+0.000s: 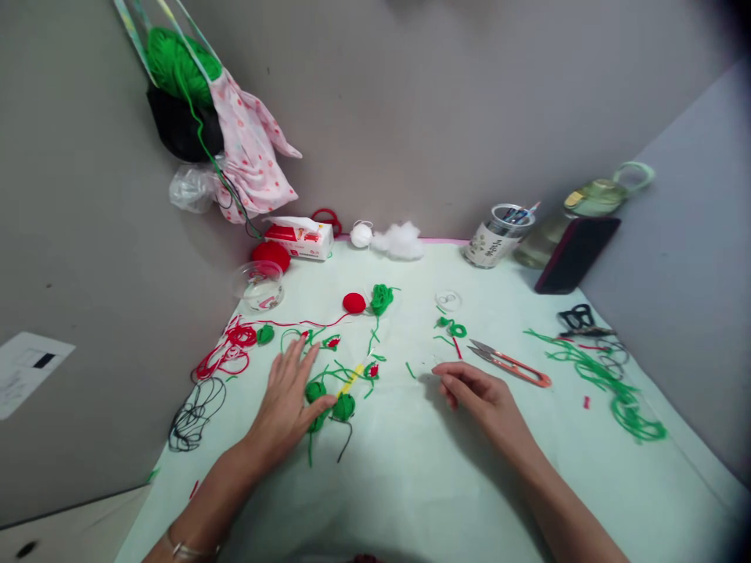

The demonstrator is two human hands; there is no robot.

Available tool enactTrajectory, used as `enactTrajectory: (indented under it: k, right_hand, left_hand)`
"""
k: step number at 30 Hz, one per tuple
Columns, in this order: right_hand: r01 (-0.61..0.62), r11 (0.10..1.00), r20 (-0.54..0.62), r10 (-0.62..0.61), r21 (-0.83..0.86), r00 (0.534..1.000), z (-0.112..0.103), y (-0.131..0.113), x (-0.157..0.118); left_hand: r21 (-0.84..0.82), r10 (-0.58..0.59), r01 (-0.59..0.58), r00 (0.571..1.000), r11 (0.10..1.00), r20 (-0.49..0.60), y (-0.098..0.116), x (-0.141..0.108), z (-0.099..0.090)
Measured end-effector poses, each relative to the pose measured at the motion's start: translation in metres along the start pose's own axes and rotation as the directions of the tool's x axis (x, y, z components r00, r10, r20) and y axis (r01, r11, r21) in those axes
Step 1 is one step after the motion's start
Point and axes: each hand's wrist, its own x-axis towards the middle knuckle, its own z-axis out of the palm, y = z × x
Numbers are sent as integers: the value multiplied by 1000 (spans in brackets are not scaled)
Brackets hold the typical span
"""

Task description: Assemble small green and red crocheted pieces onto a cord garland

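Observation:
My left hand point(282, 395) lies flat with fingers spread beside small green crocheted balls point(344, 407), the thumb reaching one of them. Right by that thumb sits a yellow crochet hook or strip point(352, 378), its kind unclear. Small red-and-green crocheted pieces point(371, 371) with green yarn tails lie around. My right hand point(472, 389) hovers low over the table, thumb and forefinger pinched; whatever is between them is too small to make out. Orange-handled thread snips point(512, 364) rest just beyond it, near a green yarn curl point(456, 329).
Red yarn point(238, 344) and black cord point(196, 414) lie at left, green yarn strands point(610, 383) at right. Along the back stand a tissue pack point(302, 241), white stuffing point(402, 241), a pen tin point(496, 241), a bottle point(548, 223) and a leaning phone point(578, 256).

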Motion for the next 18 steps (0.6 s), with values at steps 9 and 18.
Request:
enactTrajectory:
  k: [9,18]
  right_hand:
    - [-8,1000,4,8,1,1000,3,-1,-1]
    - [6,986,49,-15,167,999,6,0,-1]
  left_hand:
    - [-188,222,-217,975,958,9,45,42,-4]
    - [305,-135,214,956,928,-261,-48,43,-64]
